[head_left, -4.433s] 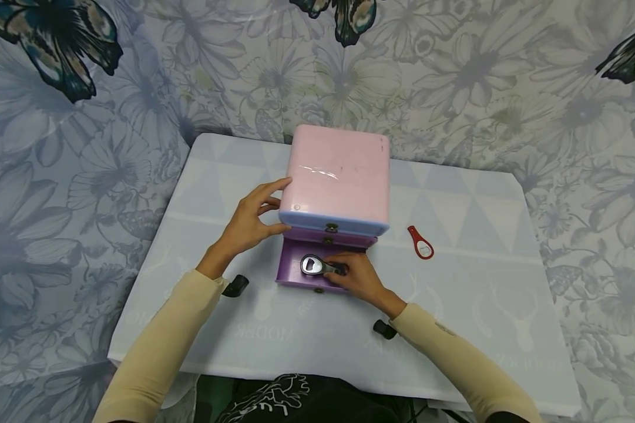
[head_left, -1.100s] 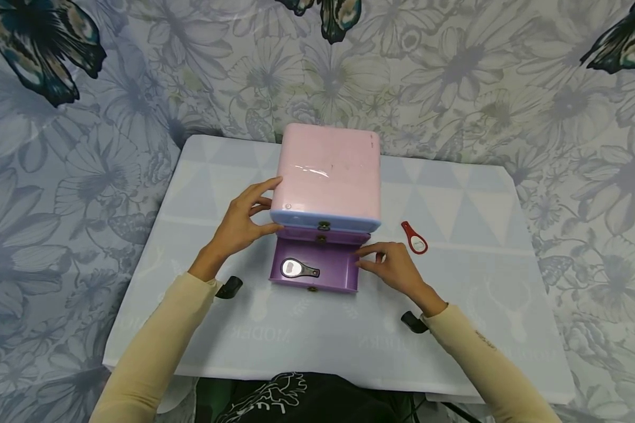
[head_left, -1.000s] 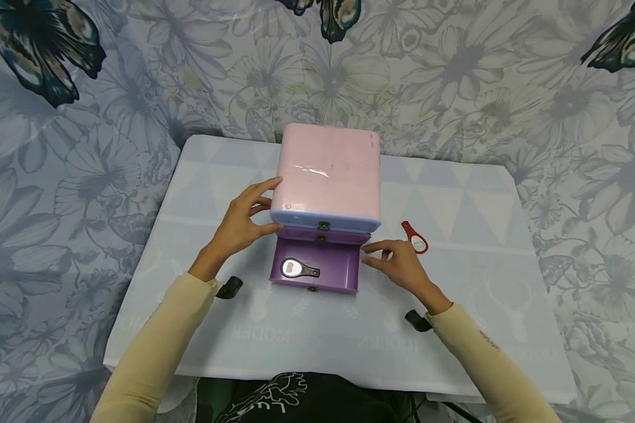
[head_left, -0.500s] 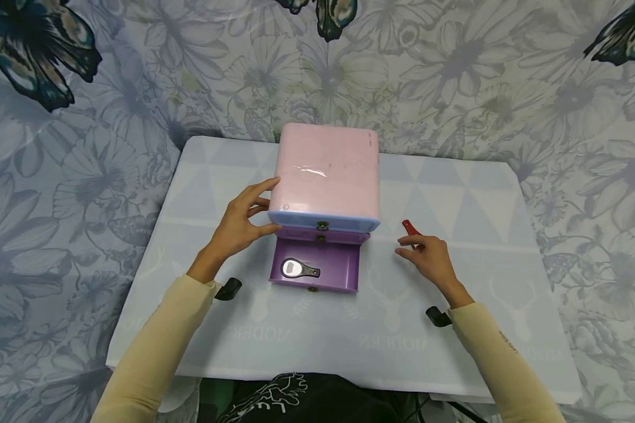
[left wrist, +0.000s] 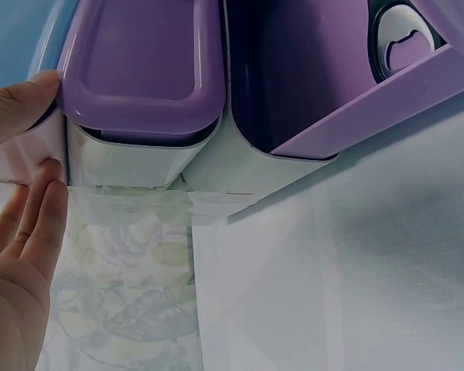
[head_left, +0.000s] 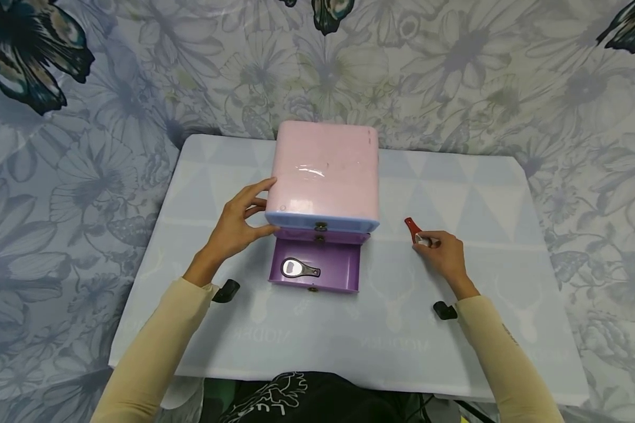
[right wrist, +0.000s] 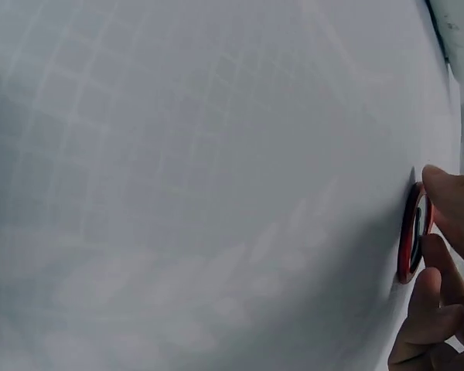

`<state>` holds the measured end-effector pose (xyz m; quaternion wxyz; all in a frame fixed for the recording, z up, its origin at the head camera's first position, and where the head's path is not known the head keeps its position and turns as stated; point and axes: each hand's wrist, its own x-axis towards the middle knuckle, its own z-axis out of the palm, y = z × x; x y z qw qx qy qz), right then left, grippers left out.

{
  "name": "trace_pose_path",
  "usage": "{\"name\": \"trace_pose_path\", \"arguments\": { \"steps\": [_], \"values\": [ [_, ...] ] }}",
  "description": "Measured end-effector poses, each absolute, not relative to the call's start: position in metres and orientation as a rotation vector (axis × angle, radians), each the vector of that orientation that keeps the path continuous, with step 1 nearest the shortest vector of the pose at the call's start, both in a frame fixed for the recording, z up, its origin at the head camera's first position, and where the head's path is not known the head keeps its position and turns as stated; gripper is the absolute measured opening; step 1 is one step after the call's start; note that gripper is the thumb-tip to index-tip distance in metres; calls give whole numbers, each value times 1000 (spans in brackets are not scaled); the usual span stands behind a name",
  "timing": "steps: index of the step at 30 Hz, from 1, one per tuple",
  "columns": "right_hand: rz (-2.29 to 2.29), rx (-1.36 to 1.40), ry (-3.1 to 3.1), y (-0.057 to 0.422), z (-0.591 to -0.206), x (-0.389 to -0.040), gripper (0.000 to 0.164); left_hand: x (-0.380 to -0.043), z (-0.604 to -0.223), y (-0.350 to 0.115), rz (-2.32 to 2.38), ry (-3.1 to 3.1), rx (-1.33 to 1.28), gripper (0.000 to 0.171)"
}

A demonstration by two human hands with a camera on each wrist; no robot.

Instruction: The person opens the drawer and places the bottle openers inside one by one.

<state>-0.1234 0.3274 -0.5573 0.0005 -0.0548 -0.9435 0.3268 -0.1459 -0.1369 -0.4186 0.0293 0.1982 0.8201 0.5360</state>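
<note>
A small pink chest of drawers stands on the table, its lowest purple drawer pulled out. Inside that drawer lies a black-and-silver bottle opener. My left hand rests against the chest's left side, thumb at the front edge and fingers along the side wall; the left wrist view shows the fingers nearly straight. To the right of the chest, my right hand pinches the round end of a red bottle opener between thumb and finger. In the right wrist view, the red opener appears edge-on, partly hidden by the fingers.
A pale patterned cloth covers the table. Behind it hangs a floral backdrop. Above the open drawer are a closed purple drawer and a blue one. Dark wrist devices sit near both sleeves.
My right hand placed the black-and-silver opener in the drawer, moved right and took hold of the red opener's round end. The left hand stays at the chest.
</note>
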Motion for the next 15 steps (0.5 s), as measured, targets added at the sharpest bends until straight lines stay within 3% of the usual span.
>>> {"name": "trace_pose_path", "arguments": {
  "steps": [15],
  "values": [
    [956,-298,-3045,324,-550,-121,42,-147,-417,-138,1656,2533,645,91]
  ]
}}
